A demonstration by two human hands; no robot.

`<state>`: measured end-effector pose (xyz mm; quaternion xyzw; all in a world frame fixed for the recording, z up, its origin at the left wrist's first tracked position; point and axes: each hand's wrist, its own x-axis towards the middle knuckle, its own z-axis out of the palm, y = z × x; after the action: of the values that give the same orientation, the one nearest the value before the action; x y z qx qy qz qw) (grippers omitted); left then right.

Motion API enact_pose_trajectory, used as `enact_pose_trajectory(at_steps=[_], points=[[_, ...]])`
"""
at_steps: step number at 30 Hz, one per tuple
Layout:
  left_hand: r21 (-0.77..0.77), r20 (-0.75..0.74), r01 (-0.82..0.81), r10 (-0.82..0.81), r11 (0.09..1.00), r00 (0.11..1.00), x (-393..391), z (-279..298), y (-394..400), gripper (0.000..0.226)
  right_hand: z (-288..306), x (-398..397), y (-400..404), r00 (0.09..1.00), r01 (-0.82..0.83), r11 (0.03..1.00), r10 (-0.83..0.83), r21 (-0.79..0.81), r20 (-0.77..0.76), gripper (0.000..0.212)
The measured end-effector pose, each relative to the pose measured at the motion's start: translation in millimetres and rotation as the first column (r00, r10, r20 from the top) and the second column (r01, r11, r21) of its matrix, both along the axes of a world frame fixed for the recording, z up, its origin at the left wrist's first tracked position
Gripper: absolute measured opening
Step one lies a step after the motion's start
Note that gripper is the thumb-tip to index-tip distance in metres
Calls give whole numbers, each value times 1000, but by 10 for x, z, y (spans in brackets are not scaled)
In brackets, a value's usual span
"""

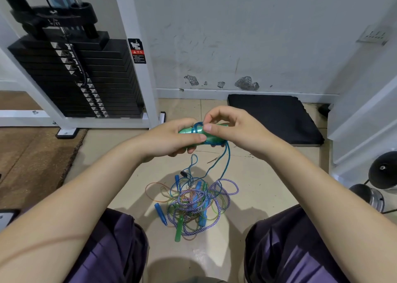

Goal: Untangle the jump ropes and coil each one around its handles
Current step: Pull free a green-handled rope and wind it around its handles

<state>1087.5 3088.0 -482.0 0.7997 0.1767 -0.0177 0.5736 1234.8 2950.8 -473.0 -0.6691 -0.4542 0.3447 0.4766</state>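
Up at the back, a white wall (247,35) with scuffed, chipped paint meets a tiled floor (257,175). To the left stands a weight stack (81,78) in a white frame (133,67). A black mat (277,119) lies against the wall's foot on the right, and dumbbells (380,181) sit at the right edge. At the bottom, both knees in purple shorts (111,250) frame the floor.

Between the knees lies a tangle (193,205) of ropes: a purple-and-white braided rope (227,184) looped over thin clear cords, with a blue handle (160,214) at its left and a green handle (178,229) sticking out toward the camera.

Above the tangle, held in the air, is a pair of green handles (193,131) lying sideways. The left hand (169,140) grips their left end, fingers curled under and thumb on top. The right hand (234,130) pinches a blue cord (226,160) against the handles with thumb and forefinger. That cord is wound round the handles in several turns, then hangs down from them into the tangle.
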Motion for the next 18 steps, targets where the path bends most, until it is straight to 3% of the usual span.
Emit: enact_pose_trajectory(at_steps=[3, 8, 13, 16, 18], points=[[-78, -25, 6, -8, 997, 1000, -3, 22, 6, 7, 11, 28, -25, 996, -72, 997, 70, -29, -53, 20], [-250, 10, -4, 6, 968, 1000, -11, 16, 51, 29, 46, 39, -47, 990, -106, 994, 102, -38, -94, 27], [-271, 127, -100, 139, 957, 982, 28, 14, 40, 23, 66, 44, -49, 997, -41, 999, 43, 27, -63, 26], [-216, 56, -60, 74, 975, 996, 22, -5, 5, 19, 18, 39, -28, 998, -48, 999, 49, 22, -47, 23], [-139, -6, -15, 14, 990, 1000, 10, -26, -24, 29, -17, 38, -22, 997, -65, 998, 65, 1, -42, 21]])
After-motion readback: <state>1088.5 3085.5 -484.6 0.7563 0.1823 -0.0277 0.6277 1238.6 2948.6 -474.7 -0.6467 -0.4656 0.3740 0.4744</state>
